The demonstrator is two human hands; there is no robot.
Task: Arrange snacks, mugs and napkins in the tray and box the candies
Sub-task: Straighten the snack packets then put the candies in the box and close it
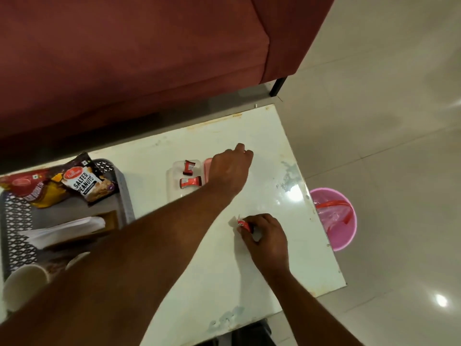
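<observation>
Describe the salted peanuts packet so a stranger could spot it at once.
Start at the grey perforated tray on the white table's left side. Snack packets lie at its far end; the salted peanuts packet is the rightmost one, dark with a white label, beside red and yellow packs.

on the counter (262, 258): tray (18, 221) at the left edge, holding snack packets (84, 183) at its far end, napkins (64, 229) in the middle, mugs (23, 287) at the near end. right of the tray, well apart: open box (174, 193) with two candies (190, 174) inside, lid (207, 171) touching its right side. behind the counter, a sofa (137, 58). on the floor (399, 121), right of the counter, a bin (334, 218).
</observation>
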